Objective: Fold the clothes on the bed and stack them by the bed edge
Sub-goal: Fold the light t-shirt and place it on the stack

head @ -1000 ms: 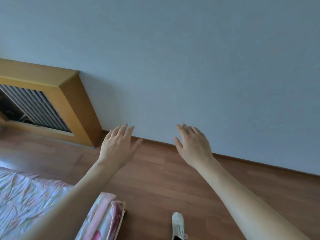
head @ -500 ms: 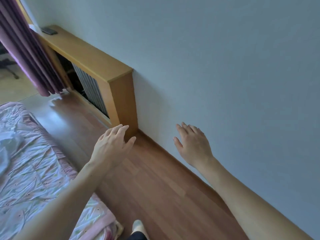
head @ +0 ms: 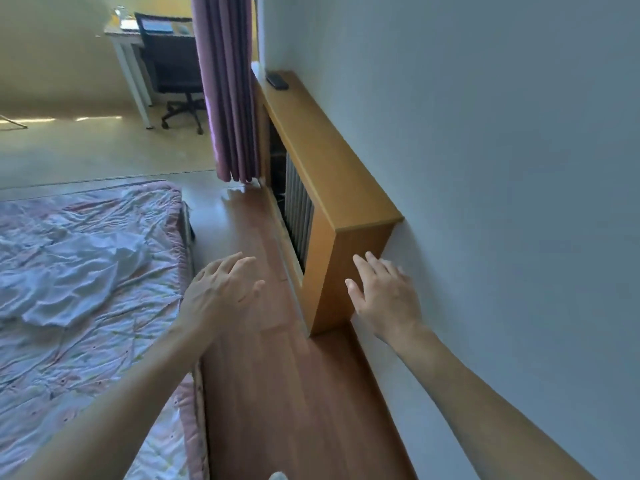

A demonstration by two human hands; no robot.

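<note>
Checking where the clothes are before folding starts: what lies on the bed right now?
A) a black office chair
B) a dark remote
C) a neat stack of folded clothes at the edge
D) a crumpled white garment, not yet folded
D: a rumpled white garment lies spread on the pink floral bed, while the left hand and the right hand hang empty over the floor.
</note>
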